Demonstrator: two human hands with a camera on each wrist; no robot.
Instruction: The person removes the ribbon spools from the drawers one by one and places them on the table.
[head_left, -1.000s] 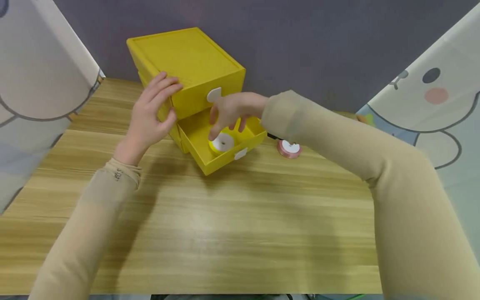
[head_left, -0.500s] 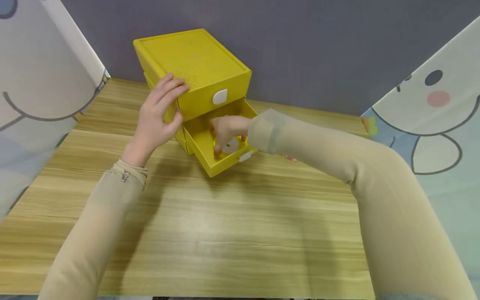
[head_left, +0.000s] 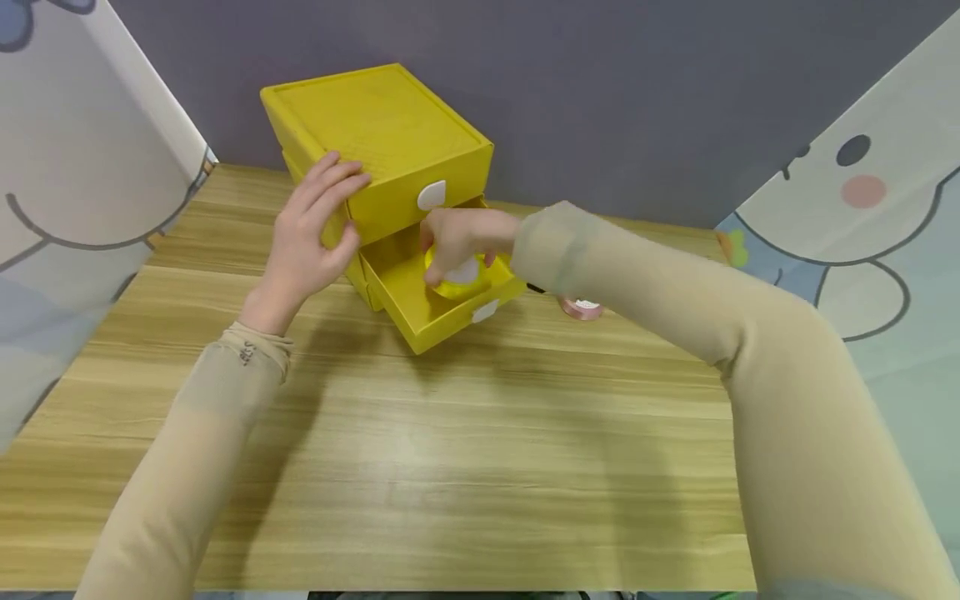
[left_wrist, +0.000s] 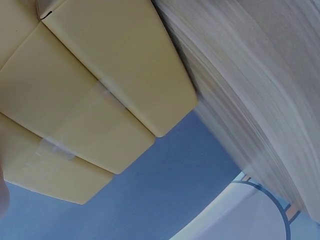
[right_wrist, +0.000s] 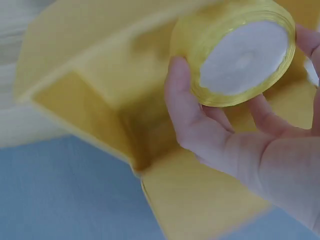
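Note:
A yellow two-drawer box (head_left: 375, 117) stands at the back of the wooden table (head_left: 450, 467); its side also fills the left wrist view (left_wrist: 100, 100). Its lower drawer (head_left: 431, 325) is pulled open. My right hand (head_left: 456, 243) is over that drawer and grips a yellow ribbon roll with a white core (head_left: 459, 282) between thumb (right_wrist: 180, 95) and fingers; the roll (right_wrist: 240, 57) is lifted off the drawer floor. My left hand (head_left: 307, 229) rests against the box's front left corner with straight fingers, holding nothing.
A pink ribbon roll (head_left: 582, 308) lies on the table right of the drawer, partly hidden by my right sleeve. Cartoon-printed panels (head_left: 862, 217) flank both sides, and a grey wall (head_left: 637, 92) stands behind.
My right hand went down into the drawer, took hold of the yellow roll and raised it. My left hand stayed on the box.

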